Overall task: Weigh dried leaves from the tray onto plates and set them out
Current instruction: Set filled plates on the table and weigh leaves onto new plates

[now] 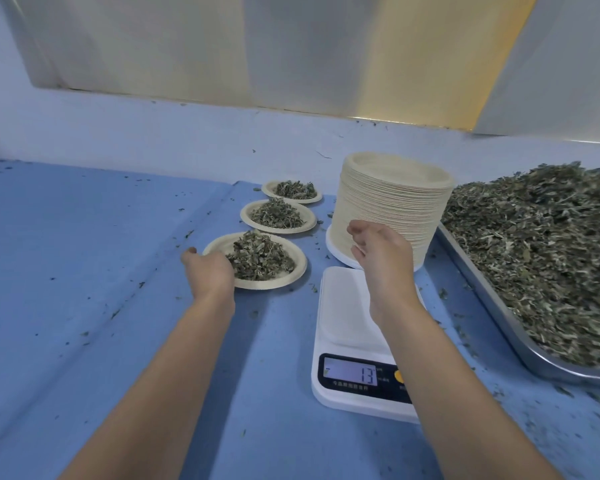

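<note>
Lying at centre frame, a leaf-filled plate (300,266) is met at its rim by the left hand (208,271), grip unclear; the right hand (381,251) is held slack, empty, before the plate stack (395,192).

Reaching forward with both bare forearms, holding the left hand (208,271) low with thumb out sideways, and the right hand (383,252) higher, fingers (357,233) loosely curled, gripping nothing.

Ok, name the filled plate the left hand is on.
The nearest plate, front of the row: left hand holds its rim. Middle plate and far plate lie untouched.
</note>
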The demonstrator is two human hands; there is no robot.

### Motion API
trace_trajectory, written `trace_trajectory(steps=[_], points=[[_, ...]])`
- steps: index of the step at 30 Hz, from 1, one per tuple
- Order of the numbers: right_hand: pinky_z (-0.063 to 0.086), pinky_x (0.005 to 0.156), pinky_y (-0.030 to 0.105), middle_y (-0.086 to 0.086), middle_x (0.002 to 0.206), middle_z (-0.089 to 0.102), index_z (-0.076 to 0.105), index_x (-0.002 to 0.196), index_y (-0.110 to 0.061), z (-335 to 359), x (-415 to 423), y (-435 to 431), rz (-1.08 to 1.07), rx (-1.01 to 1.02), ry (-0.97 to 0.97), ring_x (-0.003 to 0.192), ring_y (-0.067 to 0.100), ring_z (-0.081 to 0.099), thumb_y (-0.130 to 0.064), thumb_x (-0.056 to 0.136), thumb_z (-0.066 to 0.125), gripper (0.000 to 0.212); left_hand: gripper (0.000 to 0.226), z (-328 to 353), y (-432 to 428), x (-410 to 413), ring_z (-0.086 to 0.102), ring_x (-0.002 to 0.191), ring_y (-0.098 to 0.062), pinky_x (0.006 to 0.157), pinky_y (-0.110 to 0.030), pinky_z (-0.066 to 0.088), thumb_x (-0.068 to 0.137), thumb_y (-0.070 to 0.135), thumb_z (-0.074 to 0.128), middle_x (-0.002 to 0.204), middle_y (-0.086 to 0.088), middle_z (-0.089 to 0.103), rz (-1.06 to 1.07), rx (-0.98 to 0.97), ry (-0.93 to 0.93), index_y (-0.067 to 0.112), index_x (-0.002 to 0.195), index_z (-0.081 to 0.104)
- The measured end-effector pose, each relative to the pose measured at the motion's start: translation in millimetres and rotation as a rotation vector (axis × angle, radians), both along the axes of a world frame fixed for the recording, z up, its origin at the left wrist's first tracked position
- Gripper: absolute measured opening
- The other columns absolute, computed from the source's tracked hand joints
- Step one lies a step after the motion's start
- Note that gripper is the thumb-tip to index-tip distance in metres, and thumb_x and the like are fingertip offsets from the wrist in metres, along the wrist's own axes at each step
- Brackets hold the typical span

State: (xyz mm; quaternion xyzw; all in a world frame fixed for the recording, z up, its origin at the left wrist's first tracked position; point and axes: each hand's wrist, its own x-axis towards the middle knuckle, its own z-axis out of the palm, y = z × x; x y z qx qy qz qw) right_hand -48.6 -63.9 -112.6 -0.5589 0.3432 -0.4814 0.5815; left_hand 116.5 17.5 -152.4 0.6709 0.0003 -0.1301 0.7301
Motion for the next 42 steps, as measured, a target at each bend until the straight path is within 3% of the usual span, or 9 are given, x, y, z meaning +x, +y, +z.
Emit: trace_trajectory(steps=[6,14,25,28,31,33,35,37,42], points=[[0.045,0.099,0.030,-0.007,0.103,0.066,0.068,0.091,-0.018,0,-2,2,0.010,-0.012,0.010,0.104,0.007,0.059,-0.005,0.089,0.047,0.024,0.063,2,-10,-1,0.025,0.138,-0.023,0.107,-0.037,0.022,0.097,0.035,0.046,0.155,-0.006,0.018,-0.109,-0.083,0.060,0.022,0.148,0.012],[0.046,0.101,0.033,-0.007,0.104,0.066,0.068,0.090,-0.016,-1,-3,4,0.023,-0.008,0.014,0.107,0.011,0.058,-0.005,0.089,0.045,0.025,0.054,1,-11,1,0.032,0.132,-0.021,0.099,-0.032,0.024,0.098,0.041,0.041,0.150,-0.003,0.024,-0.069,-0.125,0.010,0.018,0.143,0.023],[0.048,0.098,0.034,-0.003,0.104,0.067,0.067,0.083,-0.018,-1,-4,7,0.019,0.004,0.034,0.099,0.014,0.060,-0.003,0.088,0.045,0.028,0.050,0,-4,-9,0.025,0.139,-0.025,0.113,-0.044,0.023,0.095,0.036,0.045,0.147,0.003,0.029,-0.126,0.023,-0.216,0.020,0.140,0.029],[0.050,0.095,0.032,0.001,0.104,0.069,0.067,0.083,-0.017,1,-5,7,0.029,0.012,0.018,0.101,0.017,0.062,-0.002,0.089,0.044,0.028,0.037,8,-3,-18,0.038,0.127,-0.016,0.107,-0.033,0.031,0.095,0.026,0.045,0.138,0.002,0.038,-0.147,0.026,-0.341,0.019,0.132,0.041],[0.053,0.083,0.022,0.005,0.095,0.071,0.066,0.084,-0.014,5,-8,7,0.084,0.045,-0.047,0.092,0.013,0.066,-0.001,0.091,0.043,0.027,0.023,19,-3,-32,0.052,0.081,0.009,0.066,-0.003,0.038,0.092,0.013,0.043,0.102,0.007,0.059,-0.167,-0.008,-0.413,0.018,0.110,0.057],[0.054,0.073,0.017,0.002,0.082,0.071,0.065,0.087,-0.013,10,-11,4,0.105,0.025,-0.040,0.078,0.009,0.066,-0.003,0.092,0.044,0.024,0.025,28,-5,-44,0.053,0.070,0.012,0.061,-0.004,0.038,0.089,0.007,0.042,0.083,0.011,0.060,-0.198,-0.038,-0.427,0.019,0.093,0.064],[0.049,0.059,0.012,-0.002,0.071,0.069,0.066,0.089,-0.013,18,-15,-4,0.092,-0.068,0.023,0.063,0.005,0.061,-0.007,0.092,0.046,0.021,0.029,39,-10,-56,0.061,0.088,-0.003,0.076,-0.016,0.043,0.087,0.005,0.041,0.087,0.008,0.066,-0.268,-0.092,-0.421,0.021,0.080,0.064],[0.039,0.050,0.010,-0.004,0.067,0.067,0.066,0.086,-0.015,29,-19,-16,0.030,-0.231,0.105,0.051,0.001,0.053,-0.012,0.093,0.049,0.019,0.030,52,-15,-67,0.064,0.090,-0.009,0.074,-0.019,0.043,0.086,0.004,0.042,0.085,0.006,0.070,-0.319,-0.139,-0.411,0.021,0.075,0.063],[0.035,0.062,0.010,-0.009,0.080,0.064,0.069,0.089,-0.016,62,-30,-50,-0.294,-0.800,0.397,0.070,-0.004,0.053,-0.021,0.092,0.058,0.012,0.030,78,-28,-93,0.066,0.077,-0.013,0.061,-0.009,0.045,0.088,-0.002,0.040,0.075,-0.001,0.069,-0.416,-0.305,-0.322,0.012,0.075,0.064]])
